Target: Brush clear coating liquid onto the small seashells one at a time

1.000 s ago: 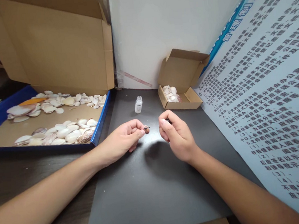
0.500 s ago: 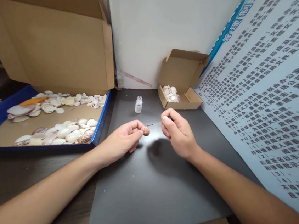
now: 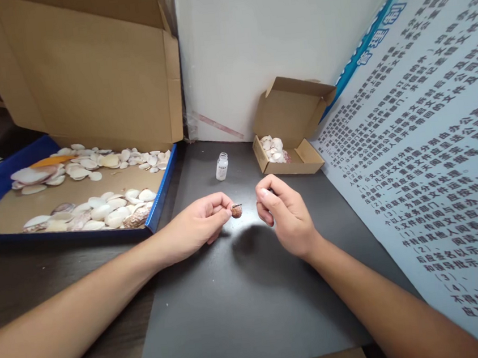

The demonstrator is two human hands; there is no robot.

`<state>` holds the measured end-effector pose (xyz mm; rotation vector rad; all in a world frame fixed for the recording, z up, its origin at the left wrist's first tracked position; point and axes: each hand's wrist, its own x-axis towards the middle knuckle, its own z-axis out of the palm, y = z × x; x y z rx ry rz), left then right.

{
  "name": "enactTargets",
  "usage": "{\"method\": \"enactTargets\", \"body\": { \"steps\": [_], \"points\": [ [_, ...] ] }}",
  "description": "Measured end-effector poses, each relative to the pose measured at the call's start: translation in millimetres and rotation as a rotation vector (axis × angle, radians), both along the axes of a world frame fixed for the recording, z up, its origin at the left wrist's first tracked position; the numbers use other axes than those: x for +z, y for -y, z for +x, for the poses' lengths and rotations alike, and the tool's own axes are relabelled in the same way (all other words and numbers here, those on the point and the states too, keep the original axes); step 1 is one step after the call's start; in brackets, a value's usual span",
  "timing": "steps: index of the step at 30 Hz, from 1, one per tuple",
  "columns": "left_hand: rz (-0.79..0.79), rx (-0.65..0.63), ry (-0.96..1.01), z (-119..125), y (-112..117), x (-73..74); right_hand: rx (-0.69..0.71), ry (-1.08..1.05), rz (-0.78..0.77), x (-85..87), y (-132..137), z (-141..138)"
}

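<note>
A small round brown shell (image 3: 237, 213) is pinched between the thumb and fingertips of my left hand (image 3: 203, 220), held above the dark table mat. To its right, my right hand (image 3: 284, 211) is closed with thumb and fingers pressed together; what they grip is too thin or hidden to name. A thin dark tip (image 3: 237, 205) lies across the shell's upper edge, on the side facing my right hand. Its link to that hand cannot be made out. Behind the hands stands a small clear bottle (image 3: 221, 168), upright and uncapped, with whitish contents or label.
A blue-edged cardboard box (image 3: 162, 188) at the left holds many pale shells (image 3: 117, 215), its lid raised. A small open carton (image 3: 295, 167) with white shells stands at the back right. A printed board (image 3: 431, 141) borders the right side, and a white wall rises behind.
The shell has shifted slightly right and down and looks turned in my left fingers. The dark tip, previously just beyond the shell, now overlaps its top. My right hand has edged left.
</note>
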<state>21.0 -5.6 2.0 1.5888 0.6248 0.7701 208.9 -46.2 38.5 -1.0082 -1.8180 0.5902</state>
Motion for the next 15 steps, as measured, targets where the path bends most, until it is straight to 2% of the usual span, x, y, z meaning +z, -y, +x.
{"method": "enactTargets", "body": {
  "steps": [5, 8, 11, 15],
  "points": [
    [0.015, -0.009, -0.004, 0.1, 0.2, 0.4, -0.097, 0.053, 0.036, 0.2, -1.4, 1.2],
    [0.013, -0.009, -0.005, 0.8, -0.5, 0.5, -0.046, -0.012, 0.012, 1.2, -1.0, 0.9],
    [0.003, -0.009, -0.008, 1.5, -1.5, -0.4, 0.002, 0.009, -0.021, 0.5, -0.4, 0.3],
    [0.012, -0.006, -0.006, 1.2, -1.6, -1.0, -0.081, 0.091, 0.021, -0.9, -1.6, 1.7]
  ]
}}
